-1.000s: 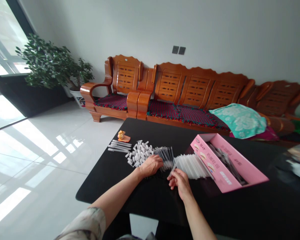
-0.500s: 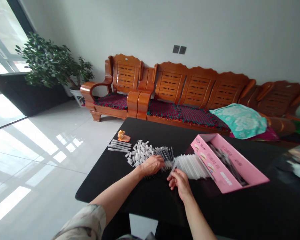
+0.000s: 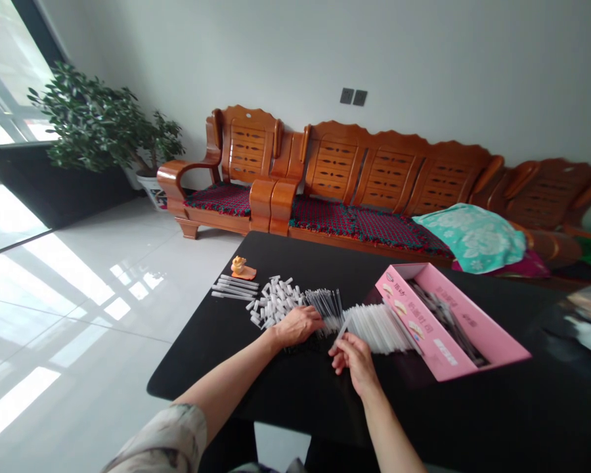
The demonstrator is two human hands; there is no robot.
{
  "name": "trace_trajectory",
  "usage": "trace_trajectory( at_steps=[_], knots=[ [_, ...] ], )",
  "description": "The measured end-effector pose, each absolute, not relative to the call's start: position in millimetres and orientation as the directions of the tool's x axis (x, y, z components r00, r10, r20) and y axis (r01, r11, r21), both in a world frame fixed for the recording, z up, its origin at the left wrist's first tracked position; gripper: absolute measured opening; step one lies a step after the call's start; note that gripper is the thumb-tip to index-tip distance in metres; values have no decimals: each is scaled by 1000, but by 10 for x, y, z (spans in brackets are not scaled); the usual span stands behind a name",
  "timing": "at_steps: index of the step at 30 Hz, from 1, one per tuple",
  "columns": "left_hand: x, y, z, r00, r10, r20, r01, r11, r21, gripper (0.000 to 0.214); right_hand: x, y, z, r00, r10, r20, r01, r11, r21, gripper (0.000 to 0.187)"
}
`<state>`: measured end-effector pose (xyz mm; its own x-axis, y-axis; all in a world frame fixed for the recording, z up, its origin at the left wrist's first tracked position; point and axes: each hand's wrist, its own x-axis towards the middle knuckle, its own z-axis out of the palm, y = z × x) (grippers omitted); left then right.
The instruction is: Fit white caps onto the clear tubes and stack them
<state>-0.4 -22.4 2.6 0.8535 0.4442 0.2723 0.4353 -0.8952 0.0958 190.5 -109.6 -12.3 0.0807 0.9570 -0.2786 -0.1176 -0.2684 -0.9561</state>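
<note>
My right hand [image 3: 353, 358] pinches a translucent pen barrel [image 3: 343, 330] between thumb and fingers, its upper end tilted away from me. Just left of it, my left hand [image 3: 298, 326] reaches down at the near end of a row of thin pen refills [image 3: 326, 302]. Its fingers are curled together, and what they hold is hidden. White pen caps [image 3: 278, 299] lie in a loose heap beyond the left hand. To the right, many clear barrels [image 3: 379, 328] lie side by side. Small dark pieces [image 3: 295, 350] sit below the left hand, hard to make out on the black table [image 3: 276, 253].
Several capped pens [image 3: 235, 287] lie at the table's left edge, near a small yellow figurine [image 3: 238, 265] on an orange base. A pink box [image 3: 431, 338] with dark pen parts stands right of the barrels. Behind the table is a wooden sofa [image 3: 337, 167]; plastic bags [image 3: 588, 322] lie far right.
</note>
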Motion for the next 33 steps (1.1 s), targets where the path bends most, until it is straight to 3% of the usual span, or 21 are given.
trace_trajectory(
  at_steps=[14, 17, 21, 24, 26, 29, 33],
  knots=[
    [7, -224, 27, 817, 445, 368, 426, -894, 136, 25, 1898, -1103, -104, 96, 958, -270, -144, -255, -956, 27],
    [-59, -286, 108, 697, 528, 486, 455, -849, 269, 24, 1895, -1115, -118, 130, 958, -255, -153, -234, -960, 28],
    [-203, -383, 246, 263, 758, 597, 448, -644, 620, 17, 1898, -1136, -113, 143, 957, -251, -203, -220, -954, 28],
    [-298, -457, 307, -54, 879, 474, 191, -457, 869, 12, 1873, -1120, -49, 130, 961, -245, -272, -203, -941, 28],
    [-338, -508, 323, -148, 935, 324, -86, -338, 937, 18, 1827, -1087, 24, 103, 969, -226, -346, -178, -921, 26],
    [-369, -589, 323, -188, 972, 140, -388, -204, 899, 27, 1723, -1022, 145, 80, 981, -174, -441, -122, -889, 24],
    [-380, -684, 309, -222, 975, -12, -527, -110, 843, 35, 1590, -962, 264, 202, 967, -155, -512, -31, -859, 23]
  ],
)
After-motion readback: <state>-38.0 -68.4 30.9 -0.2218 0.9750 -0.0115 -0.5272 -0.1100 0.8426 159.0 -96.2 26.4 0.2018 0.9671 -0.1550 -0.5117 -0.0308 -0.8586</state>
